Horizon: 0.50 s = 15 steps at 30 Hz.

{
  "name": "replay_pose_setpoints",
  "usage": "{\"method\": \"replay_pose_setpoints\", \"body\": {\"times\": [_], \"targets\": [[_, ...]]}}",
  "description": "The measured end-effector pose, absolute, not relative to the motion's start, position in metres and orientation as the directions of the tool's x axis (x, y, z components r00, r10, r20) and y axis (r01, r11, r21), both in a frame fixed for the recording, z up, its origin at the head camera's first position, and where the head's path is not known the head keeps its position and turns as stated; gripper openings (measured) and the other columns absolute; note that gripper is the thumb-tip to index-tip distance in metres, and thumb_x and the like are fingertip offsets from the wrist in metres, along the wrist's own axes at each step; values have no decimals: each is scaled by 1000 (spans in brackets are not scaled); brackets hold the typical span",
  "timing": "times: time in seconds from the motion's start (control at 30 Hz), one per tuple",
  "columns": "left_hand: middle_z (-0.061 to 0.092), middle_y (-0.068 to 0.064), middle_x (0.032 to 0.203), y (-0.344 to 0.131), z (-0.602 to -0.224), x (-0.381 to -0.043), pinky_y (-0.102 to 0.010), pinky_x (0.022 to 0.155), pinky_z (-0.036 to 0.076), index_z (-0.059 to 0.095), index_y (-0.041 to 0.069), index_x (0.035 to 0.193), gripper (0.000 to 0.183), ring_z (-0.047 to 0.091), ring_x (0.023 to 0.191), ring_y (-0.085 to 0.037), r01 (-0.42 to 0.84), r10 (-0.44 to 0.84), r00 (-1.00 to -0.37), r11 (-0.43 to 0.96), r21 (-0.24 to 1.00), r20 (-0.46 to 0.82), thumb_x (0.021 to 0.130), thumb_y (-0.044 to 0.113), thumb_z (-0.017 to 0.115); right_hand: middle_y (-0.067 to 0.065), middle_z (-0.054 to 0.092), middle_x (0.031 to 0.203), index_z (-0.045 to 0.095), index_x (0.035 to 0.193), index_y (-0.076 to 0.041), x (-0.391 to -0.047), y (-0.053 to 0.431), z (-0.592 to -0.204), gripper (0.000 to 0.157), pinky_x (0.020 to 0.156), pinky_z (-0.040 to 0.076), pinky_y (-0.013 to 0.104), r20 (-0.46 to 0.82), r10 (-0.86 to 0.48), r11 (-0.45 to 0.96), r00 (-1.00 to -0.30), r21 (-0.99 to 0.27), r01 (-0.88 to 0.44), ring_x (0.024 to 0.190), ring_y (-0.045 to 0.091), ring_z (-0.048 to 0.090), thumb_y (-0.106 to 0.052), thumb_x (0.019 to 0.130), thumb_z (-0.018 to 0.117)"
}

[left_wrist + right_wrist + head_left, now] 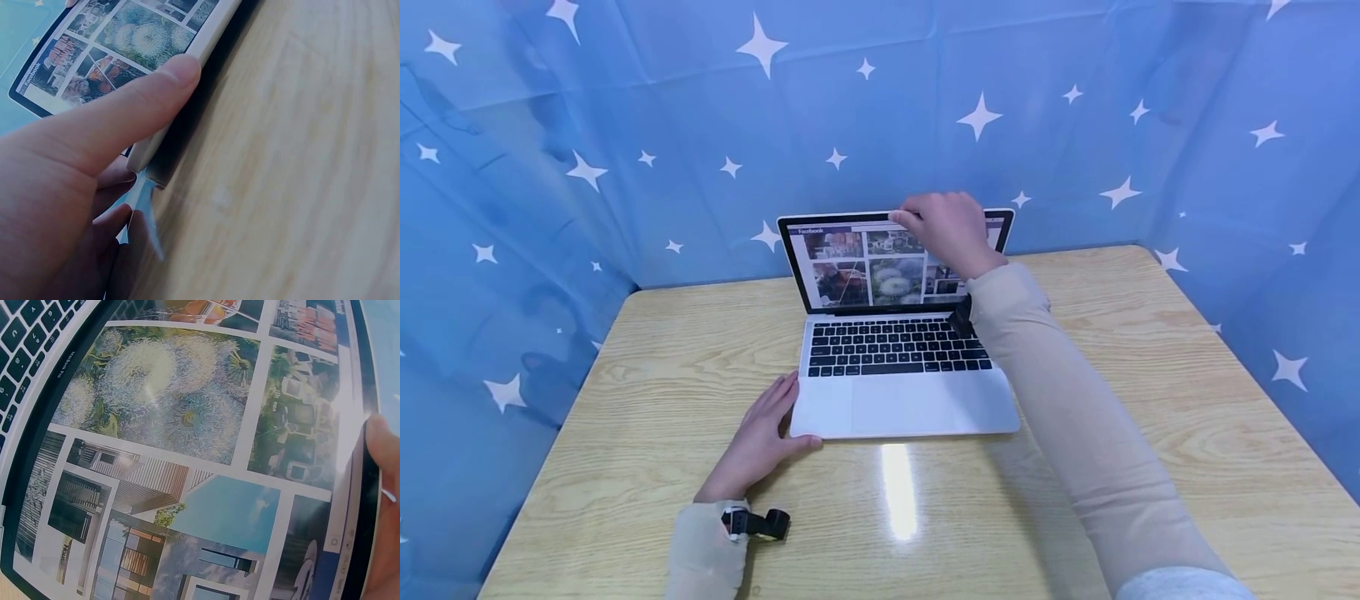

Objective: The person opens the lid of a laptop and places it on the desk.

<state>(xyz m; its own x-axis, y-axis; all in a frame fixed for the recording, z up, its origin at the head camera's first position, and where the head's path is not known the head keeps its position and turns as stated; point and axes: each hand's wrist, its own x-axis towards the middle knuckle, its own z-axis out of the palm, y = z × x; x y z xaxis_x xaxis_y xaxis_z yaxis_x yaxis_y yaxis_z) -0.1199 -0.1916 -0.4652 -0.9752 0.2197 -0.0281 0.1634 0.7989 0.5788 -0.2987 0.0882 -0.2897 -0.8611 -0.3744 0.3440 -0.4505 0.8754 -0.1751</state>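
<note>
Laptop (pixel 902 404), probably rigid but breakable; left hand (pixel 762 442) grips its front corner, right hand (pixel 947 229) its upper lid (pixel 891 283): sensible holds.

laptop (pixel 895 368) on table (pixel 1180 358), before curtain (pixel 887 108)

White lettering at mid-frame in the head view: "Facebook" (pixel 810 231), top left on the laptop's (pixel 898 408) lit screen (pixel 895 265)! It pops up again in the left wrist view, tipped nearly on end, over at the left. Across to the right wrist view, and there's "MacBook Pro" (pixel 66 365) running slantwise along the black bezel (pixel 39 422), upper left, with a U on a key (pixel 14 337) beyond it, the smaller legends hard to make out.
</note>
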Motion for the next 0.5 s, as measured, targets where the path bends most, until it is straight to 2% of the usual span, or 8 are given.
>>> {"method": "replay_pose_setpoints", "body": {"times": [0.33,0.5], "targets": [[12,-3,149,-192,-466,-119,-47,107,5,20,10,142,100,4,135,-23,153,215,-976,803,576,-40,68,62,63,-1,49,56,66,90,-24,-299,88,-292,36,60,31,32,348,-372,875,-860,-179,-451,50,19,40,-48,91,38],[12,-3,149,-192,-465,-118,-48,107,6,20,10,142,101,5,135,-24,156,215,-976,802,576,-35,67,62,63,-2,50,58,67,94,-24,-299,87,-291,37,61,30,32,340,-370,878,-865,-178,-445,51,19,39,-48,92,38]]}}
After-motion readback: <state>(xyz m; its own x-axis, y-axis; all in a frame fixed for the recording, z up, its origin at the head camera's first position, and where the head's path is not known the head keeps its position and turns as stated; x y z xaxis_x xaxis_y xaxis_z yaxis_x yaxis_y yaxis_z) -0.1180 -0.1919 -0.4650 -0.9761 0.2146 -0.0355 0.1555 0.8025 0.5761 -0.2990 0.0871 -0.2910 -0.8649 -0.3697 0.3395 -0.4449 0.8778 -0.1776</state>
